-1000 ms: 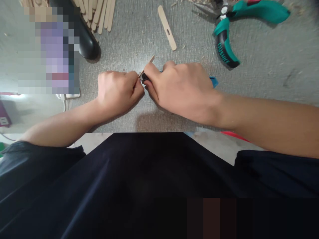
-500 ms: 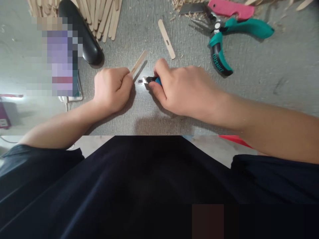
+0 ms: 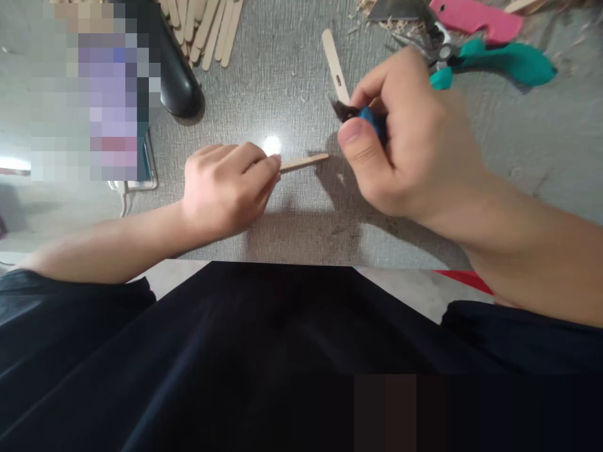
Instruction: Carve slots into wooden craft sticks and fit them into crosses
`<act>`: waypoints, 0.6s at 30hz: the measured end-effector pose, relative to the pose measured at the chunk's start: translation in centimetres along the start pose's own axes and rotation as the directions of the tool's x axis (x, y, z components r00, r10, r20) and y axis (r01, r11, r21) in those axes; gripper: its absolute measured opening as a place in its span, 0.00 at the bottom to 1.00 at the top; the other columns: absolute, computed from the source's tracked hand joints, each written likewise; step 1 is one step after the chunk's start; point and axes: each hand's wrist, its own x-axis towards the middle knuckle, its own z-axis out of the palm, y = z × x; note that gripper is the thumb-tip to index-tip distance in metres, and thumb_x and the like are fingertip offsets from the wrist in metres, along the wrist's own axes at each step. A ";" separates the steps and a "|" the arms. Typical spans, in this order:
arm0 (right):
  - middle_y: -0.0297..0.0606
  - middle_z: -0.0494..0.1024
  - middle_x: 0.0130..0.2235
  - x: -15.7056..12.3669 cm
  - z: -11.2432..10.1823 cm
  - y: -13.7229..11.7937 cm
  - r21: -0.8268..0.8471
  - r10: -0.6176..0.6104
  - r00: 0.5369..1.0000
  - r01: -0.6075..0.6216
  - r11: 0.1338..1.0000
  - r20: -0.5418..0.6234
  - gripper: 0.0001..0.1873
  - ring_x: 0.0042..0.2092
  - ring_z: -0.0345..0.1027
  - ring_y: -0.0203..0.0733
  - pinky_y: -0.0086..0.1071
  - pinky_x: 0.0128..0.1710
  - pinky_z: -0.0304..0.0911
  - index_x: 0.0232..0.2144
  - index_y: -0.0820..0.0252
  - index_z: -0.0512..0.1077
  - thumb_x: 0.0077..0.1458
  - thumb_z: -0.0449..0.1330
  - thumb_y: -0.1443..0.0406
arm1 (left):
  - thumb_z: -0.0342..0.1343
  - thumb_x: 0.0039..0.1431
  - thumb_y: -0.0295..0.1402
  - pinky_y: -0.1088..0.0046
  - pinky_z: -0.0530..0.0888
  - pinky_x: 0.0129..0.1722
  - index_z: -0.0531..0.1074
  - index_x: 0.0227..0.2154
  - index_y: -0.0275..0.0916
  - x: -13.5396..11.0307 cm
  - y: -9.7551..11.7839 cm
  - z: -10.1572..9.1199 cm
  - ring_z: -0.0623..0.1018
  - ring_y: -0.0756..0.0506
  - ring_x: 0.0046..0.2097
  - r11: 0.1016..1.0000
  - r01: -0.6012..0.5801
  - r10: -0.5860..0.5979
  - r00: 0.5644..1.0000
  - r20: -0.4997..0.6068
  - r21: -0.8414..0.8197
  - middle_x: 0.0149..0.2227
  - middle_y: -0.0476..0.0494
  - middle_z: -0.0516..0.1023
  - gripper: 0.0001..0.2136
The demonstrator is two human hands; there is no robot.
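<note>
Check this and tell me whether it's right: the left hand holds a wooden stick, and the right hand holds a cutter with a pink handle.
One thing is wrong: the cutter in the right hand has a blue handle, not a pink one, as the head view shows. The left hand does hold a wooden stick.

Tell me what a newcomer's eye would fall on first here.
Probably the right hand, right of centre, gripping a blue knife with its blade out. Next, left of centre, the left hand holding a wooden stick. Then the green-handled pliers, upper right, near a pink handle.
</note>
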 end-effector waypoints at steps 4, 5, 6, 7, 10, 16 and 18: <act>0.29 0.69 0.32 0.2 0.2 0.9 0.075 -0.041 0.995 0.049 0.996 -0.096 0.13 0.29 0.63 0.40 0.40 0.35 0.57 0.47 0.50 0.65 0.80 0.55 0.50 | 0.60 0.81 0.34 0.66 0.63 0.28 0.84 0.46 0.35 -0.6 0.8 -0.2 0.76 0.48 0.28 0.996 -0.089 0.088 0.995 -0.053 -0.014 0.37 0.43 0.88 0.09; 0.30 0.69 0.33 0.3 0.1 0.9 0.082 -0.032 0.995 0.040 0.996 -0.096 0.14 0.30 0.63 0.40 0.40 0.36 0.57 0.46 0.49 0.65 0.81 0.56 0.49 | 0.60 0.81 0.34 0.66 0.64 0.28 0.83 0.45 0.35 -0.6 1.0 -0.4 0.76 0.48 0.29 0.995 -0.100 0.099 0.995 -0.032 -0.021 0.37 0.43 0.87 0.09; 0.30 0.69 0.33 0.3 -0.1 0.8 0.097 -0.016 0.996 0.024 0.995 -0.088 0.17 0.30 0.64 0.41 0.41 0.36 0.58 0.46 0.49 0.64 0.81 0.56 0.46 | 0.59 0.81 0.33 0.67 0.64 0.28 0.82 0.43 0.36 -0.7 1.3 -0.6 0.76 0.49 0.29 0.994 -0.111 0.111 0.994 -0.004 -0.017 0.37 0.44 0.87 0.09; 0.30 0.69 0.33 0.4 -0.5 0.7 0.126 0.009 0.998 -0.001 0.992 -0.067 0.21 0.30 0.64 0.41 0.41 0.36 0.58 0.45 0.48 0.64 0.81 0.56 0.41 | 0.59 0.80 0.31 0.67 0.64 0.27 0.82 0.42 0.37 -0.7 1.5 -0.8 0.76 0.49 0.29 0.992 -0.130 0.130 0.991 0.020 -0.009 0.38 0.44 0.86 0.09; 0.30 0.72 0.33 0.4 -1.7 0.0 0.277 0.109 0.989 -0.132 0.952 0.098 0.30 0.30 0.70 0.42 0.42 0.35 0.64 0.47 0.47 0.67 0.78 0.56 0.30 | 0.58 0.78 0.26 0.68 0.62 0.27 0.81 0.39 0.37 -0.8 1.9 -0.8 0.73 0.50 0.28 0.988 -0.156 0.156 0.988 -0.002 0.021 0.37 0.46 0.86 0.09; 0.33 0.78 0.28 -0.5 -2.5 -1.6 0.214 0.155 0.852 -0.296 0.931 0.500 0.24 0.29 0.71 0.42 0.40 0.34 0.60 0.38 0.50 0.68 0.86 0.50 0.46 | 0.56 0.76 0.21 0.67 0.60 0.27 0.81 0.38 0.38 -1.0 2.3 -0.3 0.69 0.51 0.27 0.991 -0.132 0.132 0.990 -0.049 0.003 0.34 0.48 0.83 0.12; 0.33 0.74 0.26 -0.7 -2.0 -1.9 0.034 0.215 0.793 -0.284 0.958 0.570 0.23 0.28 0.66 0.43 0.41 0.34 0.53 0.34 0.51 0.65 0.85 0.49 0.52 | 0.56 0.76 0.20 0.67 0.61 0.26 0.81 0.38 0.37 -1.0 2.2 -0.4 0.70 0.51 0.27 0.990 -0.140 0.140 0.990 -0.036 -0.006 0.34 0.48 0.83 0.11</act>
